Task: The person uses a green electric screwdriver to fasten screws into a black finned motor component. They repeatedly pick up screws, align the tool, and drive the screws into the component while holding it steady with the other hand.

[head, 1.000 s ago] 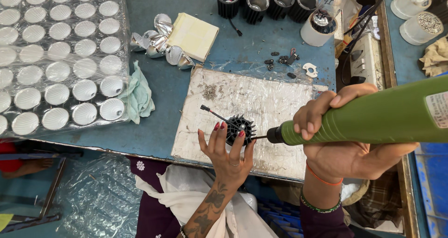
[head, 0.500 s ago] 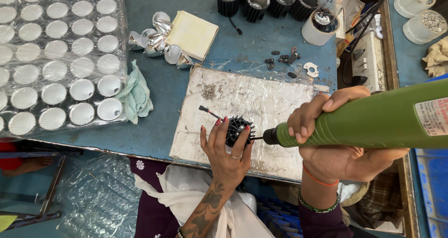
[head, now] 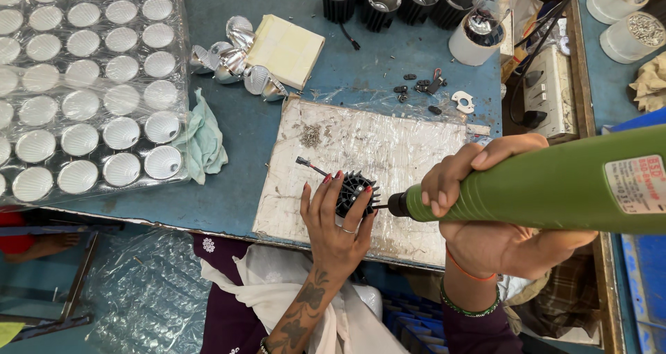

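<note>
Blue surface (head: 229, 187), near its front edge: a black heatsink (head: 355, 191) sits on a white board (head: 388, 153), pinned under the left hand (head: 340, 222). Just right of it, the right hand (head: 485, 208) grips a green driver (head: 555, 187), bit touching the heatsink.

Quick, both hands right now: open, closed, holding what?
Left hand: closed around the black finned part, holding it on the white board.
Right hand: closed around the green power screwdriver, tip at the finned part.

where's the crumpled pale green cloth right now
In the head view, the crumpled pale green cloth lies left of centre on the blue table, against the tray of white cups.
</note>
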